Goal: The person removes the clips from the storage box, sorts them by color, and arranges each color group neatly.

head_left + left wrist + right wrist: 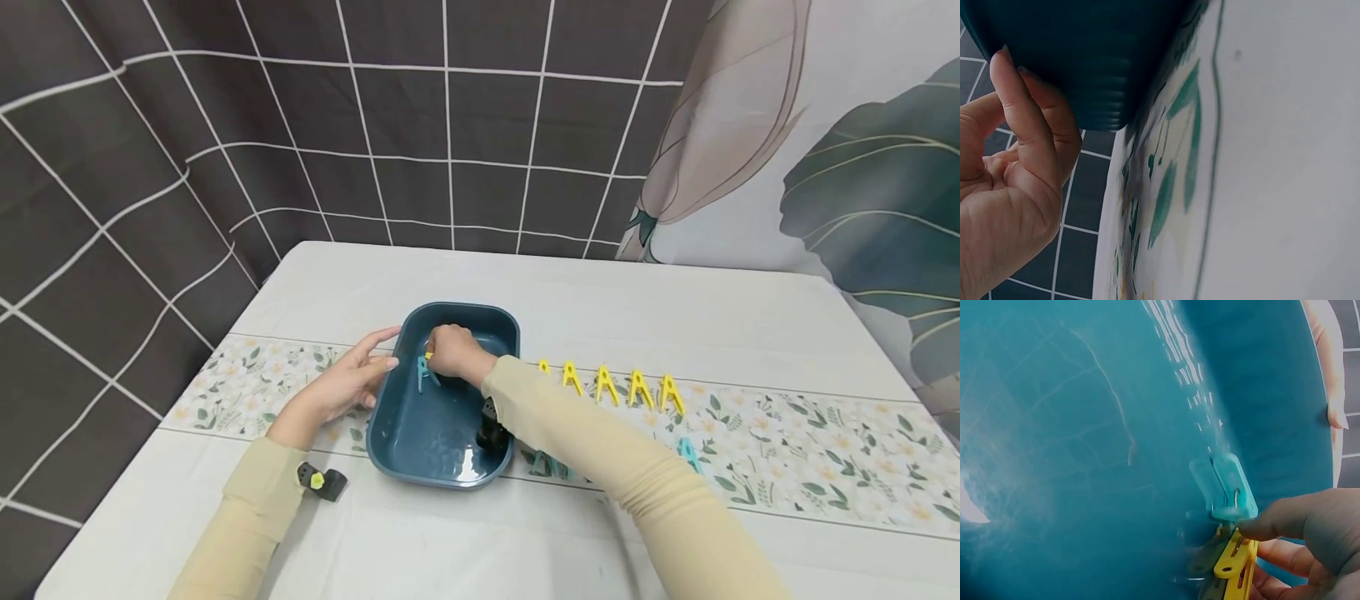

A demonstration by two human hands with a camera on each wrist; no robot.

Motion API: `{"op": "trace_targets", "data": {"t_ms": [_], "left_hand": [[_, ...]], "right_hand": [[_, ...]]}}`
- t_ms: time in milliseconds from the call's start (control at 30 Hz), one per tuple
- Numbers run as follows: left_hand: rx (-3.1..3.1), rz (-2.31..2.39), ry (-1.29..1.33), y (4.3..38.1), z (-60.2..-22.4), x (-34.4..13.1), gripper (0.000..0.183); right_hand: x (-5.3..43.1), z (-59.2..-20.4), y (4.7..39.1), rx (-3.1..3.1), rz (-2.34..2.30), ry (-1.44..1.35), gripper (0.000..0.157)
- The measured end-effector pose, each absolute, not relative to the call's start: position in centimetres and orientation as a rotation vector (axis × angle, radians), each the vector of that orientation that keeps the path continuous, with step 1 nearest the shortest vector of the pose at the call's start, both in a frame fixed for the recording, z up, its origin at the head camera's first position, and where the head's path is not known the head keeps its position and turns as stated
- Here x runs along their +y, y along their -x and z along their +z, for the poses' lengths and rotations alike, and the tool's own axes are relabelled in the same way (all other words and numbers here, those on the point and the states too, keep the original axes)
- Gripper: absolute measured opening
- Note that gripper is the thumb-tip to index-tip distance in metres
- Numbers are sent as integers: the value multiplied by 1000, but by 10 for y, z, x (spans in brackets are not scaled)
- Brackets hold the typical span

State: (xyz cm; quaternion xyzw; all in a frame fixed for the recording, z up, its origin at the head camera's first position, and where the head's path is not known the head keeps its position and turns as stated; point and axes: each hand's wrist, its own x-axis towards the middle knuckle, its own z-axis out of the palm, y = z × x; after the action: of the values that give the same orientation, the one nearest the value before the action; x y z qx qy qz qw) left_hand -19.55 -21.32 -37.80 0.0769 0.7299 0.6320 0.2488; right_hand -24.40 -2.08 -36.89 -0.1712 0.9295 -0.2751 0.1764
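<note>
A dark blue plastic basin stands on the table. Inside it, my right hand pinches a yellow clothespin between thumb and fingers, as the right wrist view shows. A light-blue clothespin lies end to end with the yellow one at the thumb tip, near the basin's left wall; whether they are clipped together is unclear. My left hand rests against the outside of that wall. Its fingers are fairly straight and touch the basin's side.
To the right of the basin, several yellow clothespins stand in a row on the floral strip of the cloth. A light-blue clothespin lies nearer, with more partly hidden under my right forearm. A dark gridded curtain hangs behind the table.
</note>
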Motion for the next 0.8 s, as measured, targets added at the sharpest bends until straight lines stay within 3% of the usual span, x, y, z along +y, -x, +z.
{"op": "trace_targets", "data": {"t_ms": [467, 800], "left_hand": [[1998, 1715, -190, 196, -379, -214, 62], [1995, 1716, -189, 196, -381, -214, 62]], "right_hand": [[-18, -360, 236, 2589, -965, 432, 30], [-19, -358, 235, 2573, -934, 420, 40]]}}
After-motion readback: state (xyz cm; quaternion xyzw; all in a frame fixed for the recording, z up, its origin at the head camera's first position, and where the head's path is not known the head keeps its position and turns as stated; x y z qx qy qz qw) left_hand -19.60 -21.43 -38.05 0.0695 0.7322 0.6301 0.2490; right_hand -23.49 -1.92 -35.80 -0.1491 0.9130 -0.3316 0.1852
